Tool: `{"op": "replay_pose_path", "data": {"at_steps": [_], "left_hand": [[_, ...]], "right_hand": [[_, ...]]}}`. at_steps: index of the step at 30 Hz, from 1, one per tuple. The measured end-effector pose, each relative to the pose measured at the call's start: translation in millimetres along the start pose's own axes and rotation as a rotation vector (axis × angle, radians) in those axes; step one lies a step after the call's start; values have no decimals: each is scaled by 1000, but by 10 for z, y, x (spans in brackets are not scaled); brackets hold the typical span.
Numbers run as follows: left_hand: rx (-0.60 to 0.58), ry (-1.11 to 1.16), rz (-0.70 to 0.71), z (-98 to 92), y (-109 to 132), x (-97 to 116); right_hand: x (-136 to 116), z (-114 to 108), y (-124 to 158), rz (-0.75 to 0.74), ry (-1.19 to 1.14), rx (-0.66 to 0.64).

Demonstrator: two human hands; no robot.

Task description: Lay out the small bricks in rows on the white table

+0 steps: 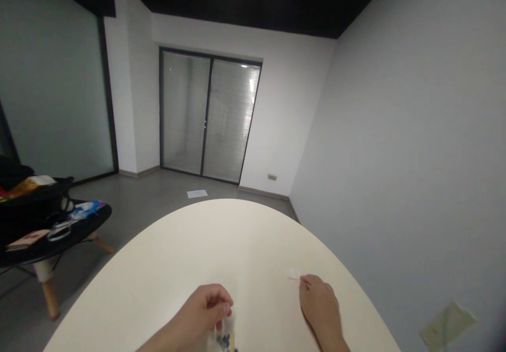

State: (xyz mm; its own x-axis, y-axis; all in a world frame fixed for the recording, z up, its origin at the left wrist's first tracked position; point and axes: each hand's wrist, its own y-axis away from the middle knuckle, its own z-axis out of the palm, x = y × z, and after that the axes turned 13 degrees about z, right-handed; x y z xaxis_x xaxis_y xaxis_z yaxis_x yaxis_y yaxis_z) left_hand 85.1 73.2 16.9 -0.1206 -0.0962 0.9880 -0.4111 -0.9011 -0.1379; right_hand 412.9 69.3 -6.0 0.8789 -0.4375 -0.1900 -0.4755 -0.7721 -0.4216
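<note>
My left hand (205,312) is over the near part of the round cream table (229,241), its fingers curled and thumb and fingertips pinched together. Just below those fingers is what looks like a small clear plastic bag (224,340) with dark bits and a tan strip in it, cut off by the bottom edge of the picture. Farther right, my right hand (321,304) rests low at the tabletop with its fingertips closed on the edge of a small whitish, see-through piece (293,274). What exactly that piece is cannot be made out.
At the left stands a black chair (85,231) with wooden legs, holding a dark bag, a blue packet (87,209) and other items. A white sheet (196,194) lies on the floor beyond the table. A grey-white wall (395,157) runs close along the right side.
</note>
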Motion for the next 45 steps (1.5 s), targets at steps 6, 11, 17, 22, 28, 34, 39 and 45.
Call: {"op": "replay_pose_path", "data": {"at_steps": [6, 11, 17, 22, 28, 34, 39, 45], "left_hand": [[-3, -24, -4, 0, -6, -34], [-5, -30, 4, -13, 3, -28], [-8, -51, -6, -6, 8, 4], [-14, -51, -10, -1, 3, 20], [-19, -62, -3, 9, 11, 8], [-49, -281, 54, -63, 44, 52], [-125, -709, 211, -189, 98, 274], [-277, -701, 233, -136, 175, 404]], "right_hand": [[-17, -25, 13, -24, -12, -3], [-11, 21, 14, -49, -19, 9], [-22, 40, 23, -59, -18, 17], [-54, 4, 33, -63, -18, 24], [-68, -18, 31, -76, -36, 28], [-70, -6, 36, -82, -67, 45], [-95, -18, 56, -129, -120, 52], [-292, -184, 195, -333, -365, 51]]}}
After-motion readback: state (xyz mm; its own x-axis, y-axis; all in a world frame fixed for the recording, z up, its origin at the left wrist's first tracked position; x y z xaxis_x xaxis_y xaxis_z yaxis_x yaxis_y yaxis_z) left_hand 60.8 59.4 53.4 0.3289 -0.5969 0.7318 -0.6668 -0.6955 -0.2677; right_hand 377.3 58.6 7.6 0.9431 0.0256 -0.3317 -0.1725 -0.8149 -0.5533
